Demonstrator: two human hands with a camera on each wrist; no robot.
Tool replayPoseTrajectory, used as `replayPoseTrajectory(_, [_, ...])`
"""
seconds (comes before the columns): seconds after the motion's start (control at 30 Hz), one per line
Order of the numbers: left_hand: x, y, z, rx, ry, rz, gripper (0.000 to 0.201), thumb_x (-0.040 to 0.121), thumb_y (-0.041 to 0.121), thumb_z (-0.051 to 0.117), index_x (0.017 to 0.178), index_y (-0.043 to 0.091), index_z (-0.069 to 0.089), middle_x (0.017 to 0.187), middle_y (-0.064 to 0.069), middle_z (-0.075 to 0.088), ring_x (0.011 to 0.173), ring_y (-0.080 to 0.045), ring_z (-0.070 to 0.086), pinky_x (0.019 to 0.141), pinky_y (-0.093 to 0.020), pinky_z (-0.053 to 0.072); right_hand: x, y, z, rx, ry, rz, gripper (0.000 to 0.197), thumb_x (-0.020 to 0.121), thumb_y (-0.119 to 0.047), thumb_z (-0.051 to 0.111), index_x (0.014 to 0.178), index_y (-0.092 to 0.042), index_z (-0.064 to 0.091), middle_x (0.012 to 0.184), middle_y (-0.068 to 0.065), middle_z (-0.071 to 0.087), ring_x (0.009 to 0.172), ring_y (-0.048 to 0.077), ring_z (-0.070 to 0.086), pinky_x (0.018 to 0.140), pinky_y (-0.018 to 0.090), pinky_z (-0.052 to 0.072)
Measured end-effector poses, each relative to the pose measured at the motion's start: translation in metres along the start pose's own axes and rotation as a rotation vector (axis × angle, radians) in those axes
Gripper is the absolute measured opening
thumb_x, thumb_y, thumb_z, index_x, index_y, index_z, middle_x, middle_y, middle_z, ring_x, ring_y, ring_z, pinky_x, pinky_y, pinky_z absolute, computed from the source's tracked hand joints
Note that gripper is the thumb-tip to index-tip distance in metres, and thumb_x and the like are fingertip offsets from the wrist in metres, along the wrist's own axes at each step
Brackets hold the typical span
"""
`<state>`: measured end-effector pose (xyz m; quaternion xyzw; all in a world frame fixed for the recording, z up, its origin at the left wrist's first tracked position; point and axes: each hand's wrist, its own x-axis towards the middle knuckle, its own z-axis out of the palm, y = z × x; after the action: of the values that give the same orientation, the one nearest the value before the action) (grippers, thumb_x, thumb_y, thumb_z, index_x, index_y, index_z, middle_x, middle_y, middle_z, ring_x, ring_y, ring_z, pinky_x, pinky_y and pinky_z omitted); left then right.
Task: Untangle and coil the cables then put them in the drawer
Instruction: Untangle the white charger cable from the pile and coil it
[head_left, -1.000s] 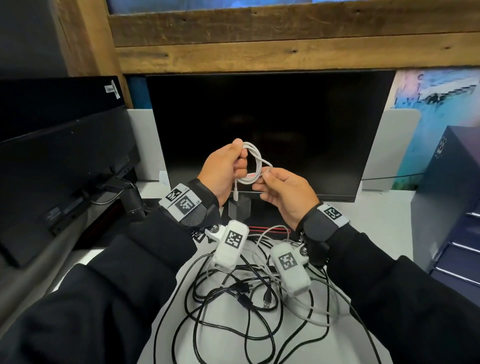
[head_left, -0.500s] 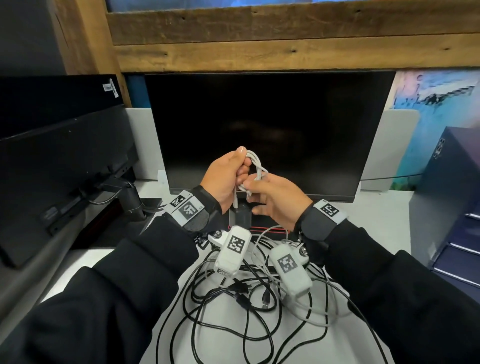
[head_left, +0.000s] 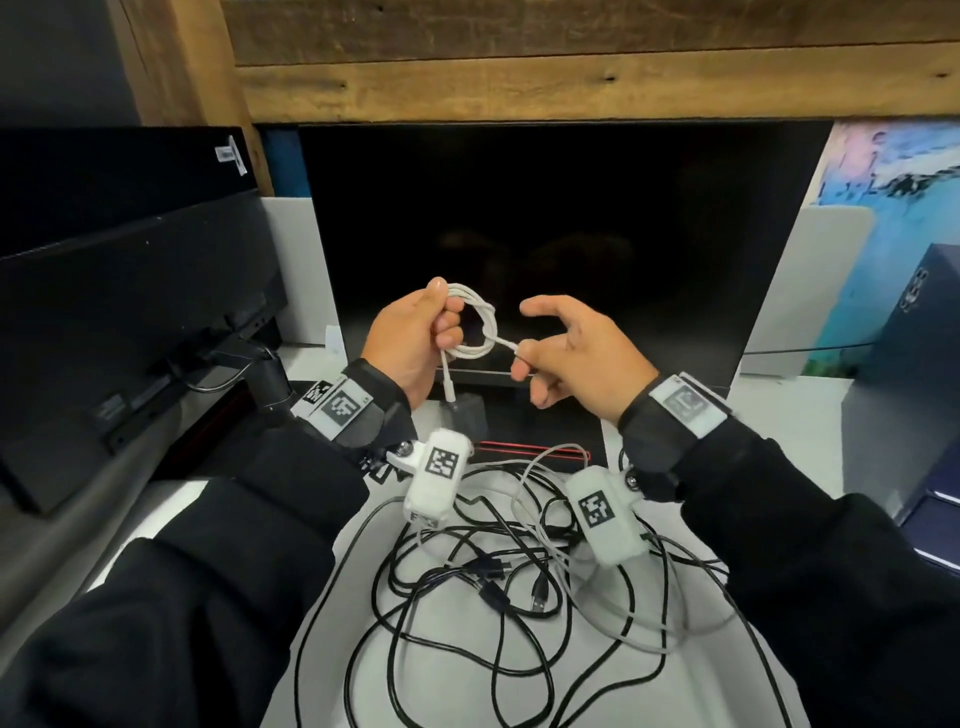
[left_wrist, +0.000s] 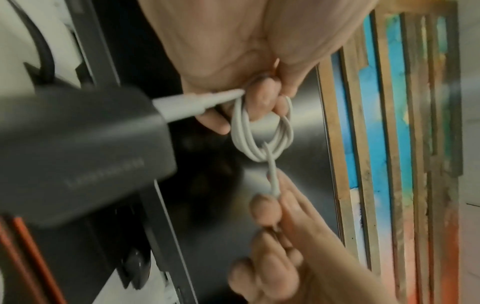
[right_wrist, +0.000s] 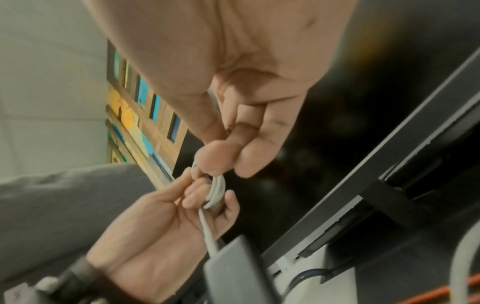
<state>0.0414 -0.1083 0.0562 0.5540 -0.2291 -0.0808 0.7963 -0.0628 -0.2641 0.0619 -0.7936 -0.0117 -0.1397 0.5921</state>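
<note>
I hold a white cable (head_left: 480, 325) wound into a small coil in front of the dark monitor. My left hand (head_left: 447, 322) grips the coil's left side, and one connector end (head_left: 448, 382) hangs below the fist. My right hand (head_left: 519, 358) pinches the cable's other end, which comes out of the coil to the right. The left wrist view shows the coil (left_wrist: 262, 133) with the end wrapped around it and the right hand's fingertips (left_wrist: 265, 207) pinching it. A tangle of black and grey cables (head_left: 493, 597) lies on the white table below my wrists.
A large monitor (head_left: 561, 249) stands straight ahead, with a dark stand block (head_left: 470, 418) under it. A second monitor (head_left: 130, 291) sits on an arm at the left. A dark blue drawer unit (head_left: 919, 415) stands at the right table edge.
My hands were pressed together on the coil. The right hand has moved right, drawing the cable's end out of the coil. The left hand still holds the coil.
</note>
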Motion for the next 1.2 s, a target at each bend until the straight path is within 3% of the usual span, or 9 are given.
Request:
replayPoseTrajectory(0.3, [-0.002,0.006,-0.015,0.005,0.152,-0.028,0.037,0.107,0.03,0.039,0.076,0.015,0.052,0.056,0.007,0.035,0.048,-0.007,0.031,0.05,-0.02,0.031,0.012,0.022,0.041,-0.111,-0.124,-0.003,0.056,0.089,-0.023,0.074,0.138,-0.022,0.046,0.113,-0.003,0.069,0.094,0.015,0.07,0.078,0.028,0.057])
replayPoseTrajectory(0.4, [-0.003,0.006,-0.028,-0.023,0.18,-0.032,0.038,0.107,0.03,0.038,0.076,0.015,0.052,0.056,0.007,0.034,0.046,-0.006,0.032,0.046,-0.019,0.033,0.019,0.036,0.065,-0.131,-0.221,0.065,0.071,0.081,-0.028,0.082,0.141,-0.022,0.044,0.126,0.0,0.06,0.101,0.015,0.069,0.093,0.037,0.057])
replayPoseTrajectory(0.53, [0.001,0.003,-0.058,-0.124,0.218,-0.074,0.039,0.108,0.034,0.036,0.076,0.017,0.051,0.054,0.009,0.032,0.045,-0.006,0.029,0.046,-0.023,0.029,0.03,0.052,0.088,-0.188,-0.348,0.117,0.037,0.08,-0.023,0.081,0.111,-0.017,0.063,0.093,0.003,0.073,0.088,0.018,0.068,0.091,0.05,0.055])
replayPoseTrajectory(0.6, [0.004,-0.001,-0.076,-0.155,0.282,-0.074,0.038,0.108,0.032,0.037,0.076,0.016,0.05,0.053,0.009,0.033,0.044,-0.005,0.029,0.045,-0.021,0.03,0.037,0.057,0.089,-0.151,-0.317,0.161,0.029,0.074,-0.018,0.077,0.1,-0.018,0.064,0.092,0.019,0.072,0.082,0.023,0.065,0.089,0.054,0.054])
replayPoseTrajectory(0.67, [0.004,-0.006,-0.091,-0.201,0.328,-0.114,0.038,0.108,0.032,0.036,0.075,0.018,0.049,0.052,0.009,0.031,0.043,-0.005,0.028,0.044,-0.02,0.035,0.044,0.056,0.091,-0.088,-0.325,0.204,0.032,0.077,-0.016,0.077,0.105,-0.019,0.062,0.105,0.021,0.07,0.088,0.021,0.067,0.09,0.05,0.055])
replayPoseTrajectory(0.77, [0.002,-0.016,-0.104,-0.35,0.363,-0.191,0.042,0.107,0.036,0.035,0.072,0.019,0.048,0.051,0.009,0.029,0.041,-0.006,0.026,0.048,-0.021,0.041,0.047,0.054,0.102,-0.197,-0.443,0.213,0.051,0.081,-0.033,0.08,0.125,-0.025,0.054,0.117,0.0,0.064,0.104,0.012,0.064,0.085,0.033,0.057])
replayPoseTrajectory(0.83, [0.003,-0.021,-0.109,-0.465,0.381,-0.225,0.043,0.107,0.038,0.035,0.071,0.018,0.046,0.05,0.008,0.029,0.04,-0.007,0.026,0.054,-0.023,0.037,0.05,0.054,0.112,-0.247,-0.506,0.217,0.054,0.082,-0.035,0.079,0.127,-0.024,0.052,0.12,-0.002,0.065,0.109,0.014,0.064,0.088,0.033,0.055])
replayPoseTrajectory(1.03, [0.004,-0.02,-0.125,-0.566,0.429,-0.255,0.044,0.108,0.038,0.031,0.07,0.019,0.044,0.045,0.008,0.029,0.036,-0.008,0.026,0.053,-0.023,0.051,0.058,0.058,0.123,-0.158,-0.438,0.222,0.047,0.082,-0.022,0.082,0.119,-0.014,0.054,0.099,0.004,0.071,0.085,0.014,0.07,0.081,0.033,0.06])
replayPoseTrajectory(1.2, [-0.002,-0.037,-0.139,-0.329,0.538,-0.234,0.04,0.108,0.027,0.036,0.071,0.016,0.047,0.046,0.009,0.035,0.036,-0.005,0.029,0.042,-0.018,0.032,0.065,0.059,0.124,-0.249,-0.283,0.095,0.039,0.074,-0.012,0.086,0.105,-0.016,0.062,0.097,0.0,0.061,0.069,0.014,0.062,0.07,0.037,0.062])
